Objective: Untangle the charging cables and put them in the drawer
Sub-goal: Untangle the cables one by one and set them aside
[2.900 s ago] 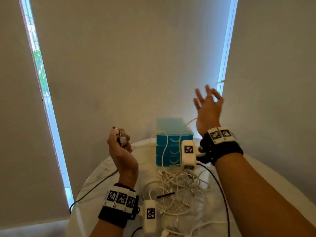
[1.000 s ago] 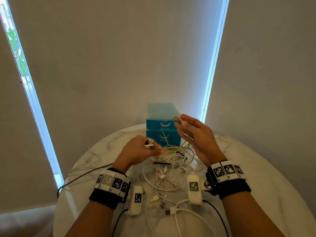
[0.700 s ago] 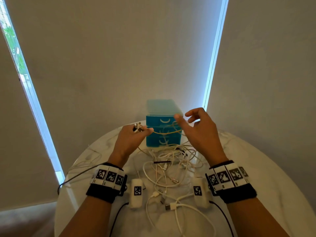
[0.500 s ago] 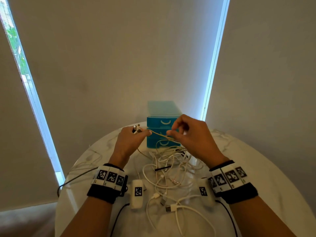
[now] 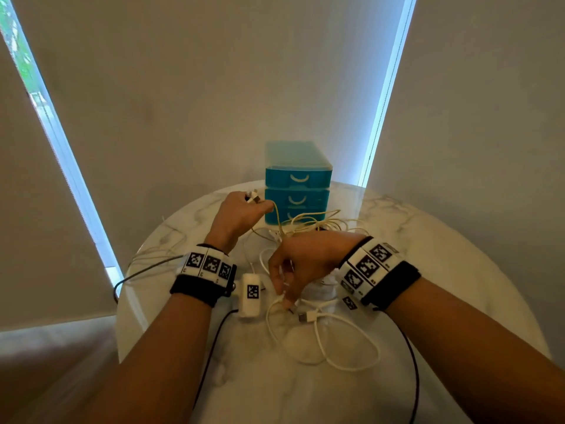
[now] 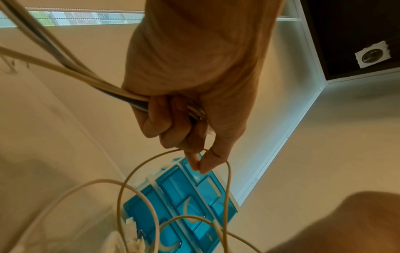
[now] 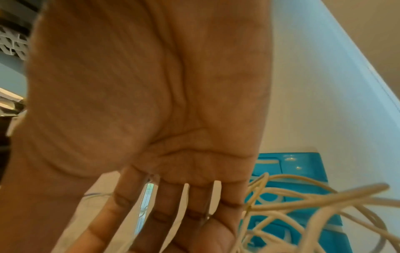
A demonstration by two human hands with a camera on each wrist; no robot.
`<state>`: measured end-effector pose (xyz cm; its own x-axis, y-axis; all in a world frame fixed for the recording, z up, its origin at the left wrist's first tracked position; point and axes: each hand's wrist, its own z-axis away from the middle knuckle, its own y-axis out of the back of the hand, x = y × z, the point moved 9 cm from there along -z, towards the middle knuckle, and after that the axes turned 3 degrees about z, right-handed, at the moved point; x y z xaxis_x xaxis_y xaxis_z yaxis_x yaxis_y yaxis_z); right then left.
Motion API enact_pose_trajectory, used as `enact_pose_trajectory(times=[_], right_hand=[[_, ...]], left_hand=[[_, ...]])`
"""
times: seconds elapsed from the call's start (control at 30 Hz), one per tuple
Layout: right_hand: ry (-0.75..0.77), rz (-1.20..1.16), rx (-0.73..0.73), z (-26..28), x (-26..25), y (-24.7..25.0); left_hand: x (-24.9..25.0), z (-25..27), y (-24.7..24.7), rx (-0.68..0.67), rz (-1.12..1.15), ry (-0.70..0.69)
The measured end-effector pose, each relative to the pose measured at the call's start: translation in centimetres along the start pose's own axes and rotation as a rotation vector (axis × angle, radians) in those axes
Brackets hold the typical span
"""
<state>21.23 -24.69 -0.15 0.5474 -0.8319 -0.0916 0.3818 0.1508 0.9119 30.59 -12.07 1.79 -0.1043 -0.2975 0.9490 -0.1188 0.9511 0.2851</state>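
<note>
A tangle of white charging cables (image 5: 308, 224) lies on the round marble table (image 5: 443, 270), in front of a blue drawer unit (image 5: 298, 191) whose three drawers are closed. My left hand (image 5: 260, 203) is raised beside the unit and grips several cable ends, with plugs (image 5: 252, 197) sticking out of the fist. In the left wrist view its thumb and forefinger (image 6: 198, 164) pinch one strand. My right hand (image 5: 284, 298) reaches down near the front, its fingertips touching a white cable end (image 5: 290, 307). In the right wrist view its fingers (image 7: 164, 214) are stretched out and spread.
A loose white cable loop (image 5: 336, 350) with a USB plug (image 5: 305, 316) lies at the front. A white tagged module (image 5: 252, 293) hangs at my left wrist, with a black lead (image 5: 211, 347) running back. Thin cables (image 5: 146, 258) trail over the table's left edge. Blinds and walls stand close behind.
My right hand let go of the strand near the drawers and dropped toward me onto a cable end at the front. My left hand stayed raised, still gripping its cable ends.
</note>
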Motion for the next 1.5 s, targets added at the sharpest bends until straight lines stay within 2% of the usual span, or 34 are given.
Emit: enact_pose_trajectory(times=[0.2, 0.3, 0.4, 0.47, 0.53, 0.6, 0.67, 0.77, 0.83, 0.93, 1.0, 1.07, 1.17, 1.23, 1.3, 1.4, 1.47, 1.5], right_hand=[[0.003, 0.005, -0.012, -0.6, -0.5, -1.1], [0.043, -0.028, 0.075, -0.1, -0.1, 0.3], [0.048, -0.298, 0.393, 1.8, 2.5, 4.3], [0.008, -0.657, 0.714, 4.0, 5.8, 6.5], [-0.044, -0.968, 1.009, 5.9, 8.6, 6.6], [-0.092, -1.156, 1.177, 6.5, 9.9, 5.4], [-0.109, -1.216, 1.258, 6.4, 10.3, 4.2], [-0.141, -1.39, 1.3, 6.0, 10.8, 2.4], [-0.119, -1.496, 1.288, 5.6, 10.9, 1.9], [-0.033, -1.525, 1.26, 5.4, 10.5, 2.1], [-0.011, -1.508, 1.232, 5.3, 10.3, 2.2], [0.038, -1.582, 1.2, 5.2, 10.3, 1.9], [0.138, -1.853, 1.203, 5.7, 10.9, 1.4], [0.14, -2.008, 1.205, 6.3, 11.7, 1.0], [0.101, -2.113, 1.223, 6.7, 12.5, 0.3], [0.146, -2.231, 1.165, 6.5, 12.4, 0.0], [0.13, -2.198, 1.062, 5.9, 12.0, 0.1], [0.076, -2.084, 1.014, 5.9, 11.8, 0.3]], left_hand=[[0.2, 0.1, 0.1, -0.002, -0.001, 0.0], [1.3, 0.7, 0.4, 0.01, 0.043, -0.061], [2.5, 1.1, 1.1, 0.038, 0.155, -0.146], [3.2, 1.4, 1.3, 0.033, 0.238, -0.178], [3.9, 1.9, 0.9, -0.033, 0.302, -0.205], [4.6, 2.5, -0.1, -0.134, 0.306, -0.234], [5.3, 3.0, -1.0, -0.205, 0.291, -0.272], [6.0, 3.7, -2.0, -0.279, 0.309, -0.253], [6.3, 3.9, -2.1, -0.266, 0.287, -0.28], [6.1, 3.6, -2.5, -0.245, 0.166, -0.343], [5.5, 3.4, -3.3, -0.277, 0.048, -0.349], [5.2, 3.7, -4.3, -0.367, -0.038, -0.343], [4.0, 4.5, -5.5, -0.591, -0.098, -0.26], [3.0, 4.5, -6.1, -0.698, -0.182, -0.247], [2.7, 4.5, -6.3, -0.719, -0.252, -0.267], [2.1, 4.1, -6.5, -0.728, -0.284, -0.275], [1.6, 3.7, -6.4, -0.715, -0.332, -0.278], [1.4, 3.4, -6.2, -0.694, -0.356, -0.281]])
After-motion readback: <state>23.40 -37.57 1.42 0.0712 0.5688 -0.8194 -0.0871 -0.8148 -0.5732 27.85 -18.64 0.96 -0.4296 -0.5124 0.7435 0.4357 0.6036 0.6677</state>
